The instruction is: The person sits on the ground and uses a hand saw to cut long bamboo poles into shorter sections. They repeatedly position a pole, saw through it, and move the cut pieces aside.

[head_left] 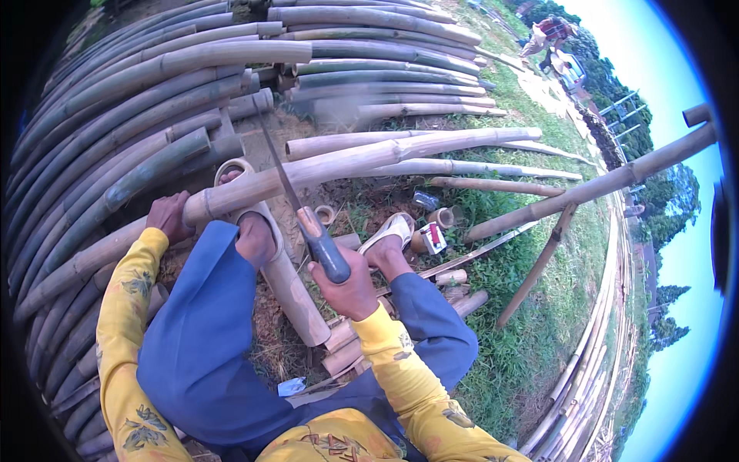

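A hand saw (pixel 309 228) with a dark blue grip and a narrow blade is in my right hand (pixel 346 286), fingers wrapped round the handle. Its blade slants up and to the left, across a long pale bamboo pole (pixel 331 171); whether the teeth touch it I cannot tell. Farther left, my left hand (pixel 170 216) grips the same pole just beside a joint. The pole rests over a thicker bamboo piece (pixel 296 304) on the ground, near my left foot (pixel 258 237) in its sandal. Part of my left hand's fingers is hidden.
Stacked bamboo poles (pixel 154 69) fill the left and back. Short cut pieces (pixel 342 350) lie between my legs. A small red and white box (pixel 433 238) sits by my right foot. A propped bamboo rail (pixel 600 185) crosses at right; another person (pixel 550 32) bends far off.
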Demonstrator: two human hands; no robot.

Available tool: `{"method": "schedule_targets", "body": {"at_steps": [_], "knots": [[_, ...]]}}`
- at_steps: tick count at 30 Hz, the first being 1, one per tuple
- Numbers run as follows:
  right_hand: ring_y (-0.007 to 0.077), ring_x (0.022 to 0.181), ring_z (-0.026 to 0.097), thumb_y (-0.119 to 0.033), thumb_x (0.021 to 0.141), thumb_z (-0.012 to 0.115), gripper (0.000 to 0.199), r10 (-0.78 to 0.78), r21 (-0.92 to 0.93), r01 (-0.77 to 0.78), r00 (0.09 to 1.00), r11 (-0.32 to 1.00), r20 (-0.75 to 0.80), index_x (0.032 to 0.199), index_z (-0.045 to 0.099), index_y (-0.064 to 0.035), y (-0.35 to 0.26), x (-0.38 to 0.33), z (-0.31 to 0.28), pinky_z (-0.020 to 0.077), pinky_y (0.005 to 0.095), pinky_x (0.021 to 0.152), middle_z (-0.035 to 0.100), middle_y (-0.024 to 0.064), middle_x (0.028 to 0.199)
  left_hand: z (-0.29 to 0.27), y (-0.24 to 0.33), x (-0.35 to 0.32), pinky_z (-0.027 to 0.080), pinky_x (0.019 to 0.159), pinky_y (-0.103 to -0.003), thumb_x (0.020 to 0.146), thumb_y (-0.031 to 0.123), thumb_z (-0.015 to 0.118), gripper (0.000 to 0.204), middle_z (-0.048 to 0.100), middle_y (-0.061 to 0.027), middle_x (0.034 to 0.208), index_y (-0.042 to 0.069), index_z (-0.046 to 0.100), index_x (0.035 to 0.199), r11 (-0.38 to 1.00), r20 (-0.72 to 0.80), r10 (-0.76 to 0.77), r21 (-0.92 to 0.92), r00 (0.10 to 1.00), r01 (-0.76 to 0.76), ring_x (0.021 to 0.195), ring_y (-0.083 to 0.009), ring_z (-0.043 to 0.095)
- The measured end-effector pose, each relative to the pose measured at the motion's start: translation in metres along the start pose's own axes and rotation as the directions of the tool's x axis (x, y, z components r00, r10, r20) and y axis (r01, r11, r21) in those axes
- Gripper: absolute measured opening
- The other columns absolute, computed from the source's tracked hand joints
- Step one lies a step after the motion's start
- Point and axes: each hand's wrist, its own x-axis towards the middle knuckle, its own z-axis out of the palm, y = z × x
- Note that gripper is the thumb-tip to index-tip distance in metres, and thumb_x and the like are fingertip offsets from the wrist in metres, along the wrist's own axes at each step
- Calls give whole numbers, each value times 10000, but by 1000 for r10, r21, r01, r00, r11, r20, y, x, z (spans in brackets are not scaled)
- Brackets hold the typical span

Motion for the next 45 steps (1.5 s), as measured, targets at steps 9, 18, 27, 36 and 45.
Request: {"method": "schedule_targets", "body": {"at_steps": [9, 18, 27, 36, 45], "knots": [[182, 698, 524, -153, 914, 781, 329, -119, 24, 122, 987, 992, -104, 1132, 585, -3, 17, -24, 6, 477, 339, 671, 559, 86, 802, 26, 11, 4, 557, 826, -502, 581, 346, 901, 643, 702, -164, 964, 84, 589, 1079, 989, 56, -146, 13, 988, 145, 931, -386, 706], [107, 670, 515, -105, 931, 769, 238, 104, 0, -104, 993, 995, -50, 1111, 643, -15, -16, -117, 4, 455, 285, 642, 569, 28, 763, 2, 2, -27, 559, 840, -481, 586, 286, 888, 595, 691, -157, 971, 73, 569, 1042, 993, -33, -85, 78, 996, 88, 924, -376, 699], [72, 638, 499, -50, 930, 761, 175, 99, 35, -97, 993, 995, -65, 870, 601, -11, -22, -46, 33, 429, 256, 589, 580, -8, 712, -20, 17, -6, 557, 833, -491, 670, 287, 850, 531, 708, -168, 978, 73, 579, 1074, 990, 27, -106, 95, 994, 103, 926, -383, 710], [121, 599, 577, -37, 906, 748, 324, 25, -128, -32, 998, 991, -56, 1219, 693, 29, -29, -144, -9, 504, 293, 613, 650, 60, 723, -16, 19, -11, 568, 851, -486, 664, 325, 873, 596, 706, -165, 1003, 77, 585, 1123, 999, 38, -37, 30, 999, 36, 944, -391, 708], [104, 639, 559, -37, 905, 748, 145, 122, -64, -124, 992, 990, -44, 1020, 692, 30, -1, -92, 10, 493, 288, 636, 648, 78, 728, -24, 10, -7, 575, 826, -490, 690, 359, 846, 564, 727, -187, 997, 85, 590, 1111, 997, 136, -66, 37, 989, 62, 915, -402, 718]]}}
